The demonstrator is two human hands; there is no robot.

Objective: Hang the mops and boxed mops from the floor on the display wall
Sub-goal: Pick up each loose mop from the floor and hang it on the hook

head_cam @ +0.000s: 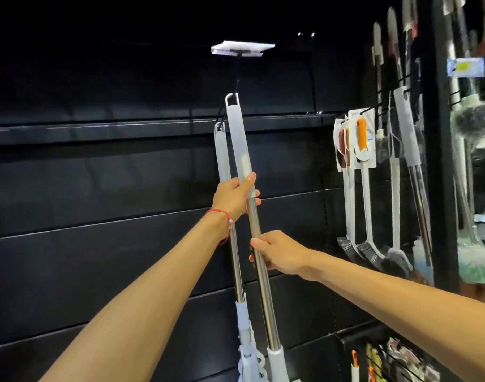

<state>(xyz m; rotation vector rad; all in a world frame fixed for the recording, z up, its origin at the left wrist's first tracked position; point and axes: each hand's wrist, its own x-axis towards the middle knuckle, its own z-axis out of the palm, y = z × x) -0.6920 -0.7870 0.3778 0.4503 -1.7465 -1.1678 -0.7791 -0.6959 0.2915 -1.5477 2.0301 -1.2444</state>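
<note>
I hold a mop [240,139] with a white grip and a steel pole upright in front of the black display wall [97,188]. My left hand [234,198] grips it where the white grip meets the steel. My right hand [277,253] grips the steel pole lower down. The loop at the mop's top end sits at the tip of a black hook [237,75] that carries a white price tag [242,48]. A second, similar mop [222,153] hangs from the same hook just behind and to the left. The mop heads are cut off at the bottom edge.
To the right, brushes in card packs [359,142] and long-handled brushes [395,188] hang on hooks. Further right, more mops and dusters [473,166] hang on another panel. Small packaged goods [395,359] hang at the lower right.
</note>
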